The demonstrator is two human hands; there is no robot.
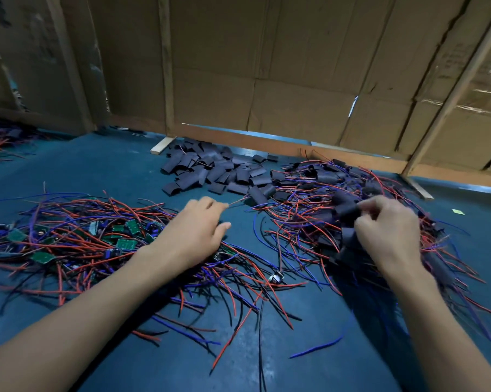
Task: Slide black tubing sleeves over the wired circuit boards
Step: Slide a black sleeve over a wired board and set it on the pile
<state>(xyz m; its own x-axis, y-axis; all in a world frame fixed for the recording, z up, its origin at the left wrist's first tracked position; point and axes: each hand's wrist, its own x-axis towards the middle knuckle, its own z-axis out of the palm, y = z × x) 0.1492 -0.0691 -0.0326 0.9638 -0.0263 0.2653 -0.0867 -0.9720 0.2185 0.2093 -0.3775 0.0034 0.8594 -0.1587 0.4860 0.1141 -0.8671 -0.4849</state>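
Note:
A pile of green circuit boards [69, 236] with red, blue and black wires lies on the left of the blue table. Loose black tubing sleeves [216, 171] are heaped at the back centre. On the right lies a heap of sleeved boards [317, 193] with trailing wires. My left hand [193, 230] hovers at the right edge of the board pile, fingertips pinching a thin wire end. My right hand [385, 230] sits over the sleeved heap, its fingers curled round a black sleeve [347, 212]; the image is blurred there.
The blue table [97, 171] ends at a cardboard wall [266, 80] with wooden battens [166, 66]. More wires lie at the far left [1, 140]. A small metal part [276, 278] lies among the wires at centre. A green scrap [458, 211] rests at the right.

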